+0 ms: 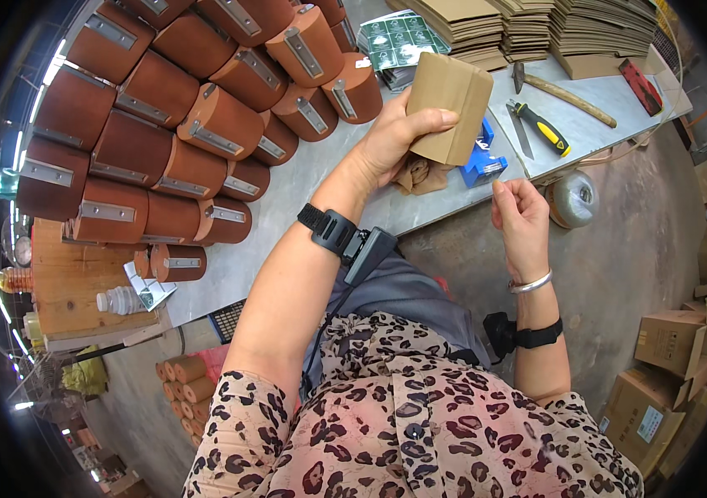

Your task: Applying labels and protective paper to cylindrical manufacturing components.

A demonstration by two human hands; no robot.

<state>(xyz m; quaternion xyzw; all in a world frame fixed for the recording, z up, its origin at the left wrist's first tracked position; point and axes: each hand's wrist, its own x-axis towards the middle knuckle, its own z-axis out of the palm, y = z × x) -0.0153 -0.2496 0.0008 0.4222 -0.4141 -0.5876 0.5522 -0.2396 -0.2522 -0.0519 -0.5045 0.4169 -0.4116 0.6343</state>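
My left hand grips a small folded brown cardboard box, with the thumb across its front face and the fingers behind. The box is held up over the front edge of the grey table. To its right, my right hand is raised in front of the table edge, thumb and fingertips pinched together. Whatever may be between those fingertips is too small to make out. Just behind the hands lie a blue box and a crumpled brown wad.
Reddish-brown cylinders with metal strips are stacked at left. Green-and-white label sheets and flat cardboard lie at the back. A hammer, a yellow-black knife and a red tool sit at right. Cartons stand on the floor.
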